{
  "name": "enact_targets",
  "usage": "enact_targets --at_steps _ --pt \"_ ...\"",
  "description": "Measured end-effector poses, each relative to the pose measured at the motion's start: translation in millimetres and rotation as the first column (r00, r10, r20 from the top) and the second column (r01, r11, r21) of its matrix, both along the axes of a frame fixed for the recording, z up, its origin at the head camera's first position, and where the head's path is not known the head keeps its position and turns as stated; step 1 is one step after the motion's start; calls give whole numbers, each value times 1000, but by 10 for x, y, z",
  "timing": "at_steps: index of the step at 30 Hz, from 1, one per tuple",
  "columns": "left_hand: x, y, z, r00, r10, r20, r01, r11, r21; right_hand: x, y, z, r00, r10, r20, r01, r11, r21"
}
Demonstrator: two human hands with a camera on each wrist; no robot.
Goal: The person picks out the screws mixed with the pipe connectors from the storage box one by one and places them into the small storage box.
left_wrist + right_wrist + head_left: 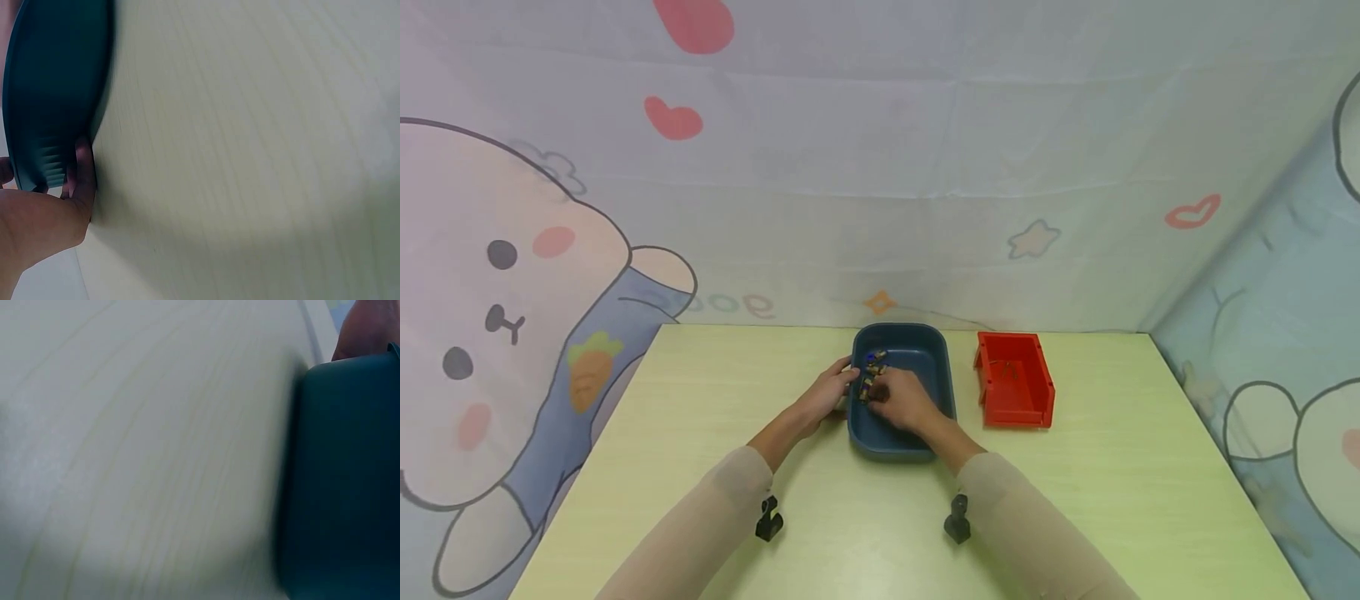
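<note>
A dark blue tray (928,358) stands on the table, with several small gold-and-blue pieces (876,365) along its left side. My left hand (826,392) grips the tray's left wall, thumb at the rim and fingers against the outside; the left wrist view shows this hand (47,219) at the tray wall (56,75). Inside the tray, my right hand (906,402) has its fingers curled at the lowest piece (865,390), seemingly pinching it; they partly hide it. The right wrist view shows mostly the tray's outer wall (350,475), and its fingertips are out of sight.
To the right of the tray is a red open-fronted bin (1017,408) with a few thin, small items (1003,367) inside, too small to identify. A printed cloth (850,167) hangs behind the pale wooden table (715,367). Black devices (769,518) sit at both wrists.
</note>
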State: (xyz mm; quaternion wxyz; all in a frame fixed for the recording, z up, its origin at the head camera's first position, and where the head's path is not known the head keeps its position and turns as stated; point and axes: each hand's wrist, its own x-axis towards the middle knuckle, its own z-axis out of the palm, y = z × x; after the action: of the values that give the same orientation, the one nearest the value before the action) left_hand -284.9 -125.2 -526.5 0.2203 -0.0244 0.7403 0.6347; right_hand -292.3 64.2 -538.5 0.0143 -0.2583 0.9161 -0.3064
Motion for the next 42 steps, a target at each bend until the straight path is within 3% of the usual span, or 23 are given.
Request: enact_targets --at_steps 14,29,42 --pt "6 3 17 1000 5 1 -5 1000 -4 3 -18 5 999 -13 38 12 1000 19" --pt "6 3 5 1000 8 -6 -8 1000 -17 -20 -11 9 1000 -17 10 17 998 56" --pt "21 9 17 1000 10 -11 -10 1000 -12 -32 7 -14 998 -34 51 33 999 31"
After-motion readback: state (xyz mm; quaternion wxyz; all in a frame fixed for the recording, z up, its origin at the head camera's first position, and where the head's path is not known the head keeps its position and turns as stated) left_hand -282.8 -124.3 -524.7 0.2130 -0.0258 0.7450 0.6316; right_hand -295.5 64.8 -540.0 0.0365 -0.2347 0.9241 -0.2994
